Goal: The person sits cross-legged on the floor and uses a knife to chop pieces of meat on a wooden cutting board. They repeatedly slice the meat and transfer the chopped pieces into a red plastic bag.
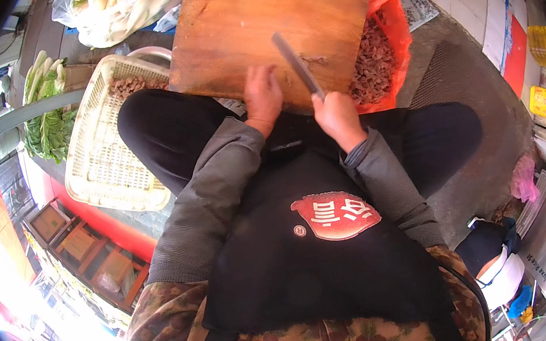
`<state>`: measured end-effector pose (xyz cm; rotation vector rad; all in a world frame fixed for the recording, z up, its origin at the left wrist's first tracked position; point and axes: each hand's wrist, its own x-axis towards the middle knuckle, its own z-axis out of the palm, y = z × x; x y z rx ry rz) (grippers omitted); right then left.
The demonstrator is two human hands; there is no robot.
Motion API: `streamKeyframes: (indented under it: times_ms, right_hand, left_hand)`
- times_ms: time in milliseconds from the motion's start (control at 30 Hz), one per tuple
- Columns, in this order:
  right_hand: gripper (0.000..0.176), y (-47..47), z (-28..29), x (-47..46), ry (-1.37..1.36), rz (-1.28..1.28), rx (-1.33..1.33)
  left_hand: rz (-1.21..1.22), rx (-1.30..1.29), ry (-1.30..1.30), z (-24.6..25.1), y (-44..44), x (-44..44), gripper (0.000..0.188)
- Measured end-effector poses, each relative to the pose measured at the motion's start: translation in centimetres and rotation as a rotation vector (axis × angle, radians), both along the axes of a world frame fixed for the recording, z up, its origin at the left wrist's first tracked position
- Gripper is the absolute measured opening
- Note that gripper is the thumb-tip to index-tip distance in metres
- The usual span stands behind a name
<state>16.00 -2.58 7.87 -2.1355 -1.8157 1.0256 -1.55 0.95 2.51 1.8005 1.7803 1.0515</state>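
A large wooden cutting board (233,35) lies in front of my crossed legs. My right hand (336,115) is shut on the handle of a knife (298,65), whose blade is seen nearly edge-on above the board and points away from me. At the board's near edge, my left hand (263,99) rests with thumb and fingers slightly apart. It looks blurred, and no object shows in it. An orange-red plastic bag (399,43) stands against the board's right side. Small brown pieces (372,62) fill it; their kind is unclear.
A cream plastic basket (110,167) sits left of my knee, with brown pieces (127,86) at its far end. Leafy cabbage (46,118) lies beyond it. A clear bag of pale-stemmed vegetables (117,9) is at the back left. Behind me on the right is another person (494,254).
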Motion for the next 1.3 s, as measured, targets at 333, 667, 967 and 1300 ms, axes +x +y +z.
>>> streamKeyframes:
  times_ms: [333, 667, 967, 1300]
  right_hand:
    - [0.039, 0.3, -3.6, 4.1, 0.088, -0.199, 0.029]
    - [0.037, 0.0, -1.7, 2.5, -0.243, -0.099, 0.335]
    - [0.047, 3.4, -3.0, -3.2, -0.331, 0.194, 0.282]
    - [0.054, 3.1, -2.8, -2.3, -0.487, 0.339, 0.257]
  left_hand:
    - [0.353, 0.376, -0.62, 11.5, 2.2, -8.3, 0.026]
    - [1.192, 0.391, 0.221, 11.6, -9.1, -32.6, 0.049]
    - [1.002, 0.064, 0.412, 4.1, -15.9, -33.5, 0.059]
    - [1.408, -0.015, 0.131, 3.6, -20.0, -38.4, 0.066]
